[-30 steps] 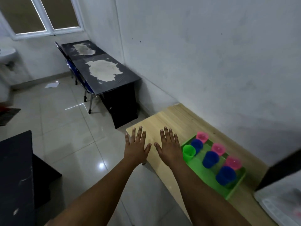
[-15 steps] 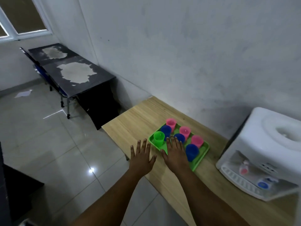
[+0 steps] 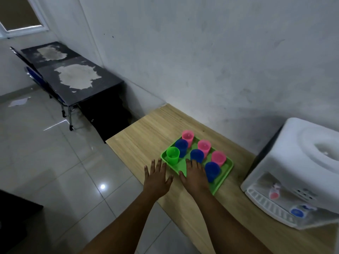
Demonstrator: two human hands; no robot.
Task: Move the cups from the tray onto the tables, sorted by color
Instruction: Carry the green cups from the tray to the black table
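A green tray lies on the wooden table. It holds three pink cups in the far row, three blue cups in the middle row and one green cup at its near left corner. My left hand is spread flat, palm down, over the table edge just left of the tray. My right hand is spread flat over the tray's near side, beside the nearest blue cup. Neither hand holds anything.
A white water dispenser stands on the wooden table at the right. A dark table with worn pale patches runs along the wall at the far left, with a blue chair beside it. Another dark surface shows at the lower left. Tiled floor lies between.
The view has swung right, bringing the tray and the dispenser further into sight. Both hands stay spread; the right one now sits over the tray's near side.
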